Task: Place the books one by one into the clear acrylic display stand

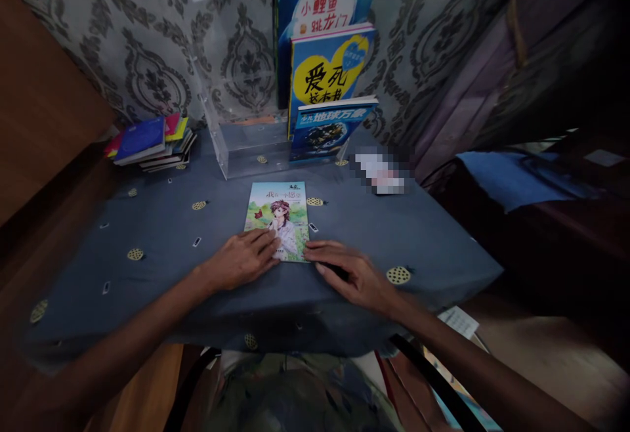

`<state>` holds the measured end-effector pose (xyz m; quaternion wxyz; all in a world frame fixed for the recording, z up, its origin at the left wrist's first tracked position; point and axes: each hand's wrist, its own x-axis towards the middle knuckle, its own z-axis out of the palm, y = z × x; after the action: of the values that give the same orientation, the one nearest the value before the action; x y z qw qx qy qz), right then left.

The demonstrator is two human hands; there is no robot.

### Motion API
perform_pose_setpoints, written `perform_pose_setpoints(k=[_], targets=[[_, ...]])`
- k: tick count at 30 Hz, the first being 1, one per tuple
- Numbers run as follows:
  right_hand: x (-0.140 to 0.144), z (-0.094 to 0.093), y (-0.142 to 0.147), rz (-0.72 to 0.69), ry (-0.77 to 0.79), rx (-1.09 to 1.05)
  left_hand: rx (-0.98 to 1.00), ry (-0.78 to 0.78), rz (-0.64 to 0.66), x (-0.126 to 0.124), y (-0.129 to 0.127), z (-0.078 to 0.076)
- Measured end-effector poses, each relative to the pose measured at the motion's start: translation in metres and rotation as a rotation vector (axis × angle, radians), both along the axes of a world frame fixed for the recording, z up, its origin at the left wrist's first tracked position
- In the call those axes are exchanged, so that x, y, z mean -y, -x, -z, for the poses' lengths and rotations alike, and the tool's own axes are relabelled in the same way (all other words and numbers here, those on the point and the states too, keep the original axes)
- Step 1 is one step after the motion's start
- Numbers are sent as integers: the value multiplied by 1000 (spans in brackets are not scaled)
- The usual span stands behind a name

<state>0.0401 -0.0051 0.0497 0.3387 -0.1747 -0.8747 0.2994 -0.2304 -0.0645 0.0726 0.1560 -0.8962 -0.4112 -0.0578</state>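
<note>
A thin paperback with a green cover and a drawn figure (278, 212) lies flat on the blue-grey tablecloth (162, 235), near the front middle. My left hand (241, 261) rests flat on its lower left corner, fingers spread over the cover. My right hand (352, 274) lies flat on the cloth at the book's lower right corner, fingertips touching its edge. Neither hand grips anything.
A clear acrylic stand (246, 146) sits behind the paperback. Three upright books (327, 71) lean on the patterned wall at back centre. A stack of colourful books (150, 142) lies at back left. A blurred object (381, 169) sits at back right.
</note>
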Motion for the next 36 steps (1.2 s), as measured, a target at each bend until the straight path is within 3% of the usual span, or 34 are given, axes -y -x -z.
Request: perform_pose_setpoints(k=[4, 7, 14, 20, 24, 29, 36], targets=[[1, 2, 1, -1, -101, 24, 87, 42, 15, -3, 5, -5], [0, 1, 2, 2, -150, 24, 166, 85, -48, -14, 17, -3], [-1, -2, 4, 5, -223, 33, 320, 165, -320, -75, 55, 15], [-12, -4, 19, 36, -246, 221, 415, 179, -366, -106, 63, 28], [-30, -8, 53, 41, -224, 404, 472, 141, -359, -107, 63, 36], [-67, -2, 94, 71, -216, 475, 483, 107, -329, -108, 63, 39], [-119, 15, 91, 392, -184, 473, 479, 89, -345, -110, 64, 39]])
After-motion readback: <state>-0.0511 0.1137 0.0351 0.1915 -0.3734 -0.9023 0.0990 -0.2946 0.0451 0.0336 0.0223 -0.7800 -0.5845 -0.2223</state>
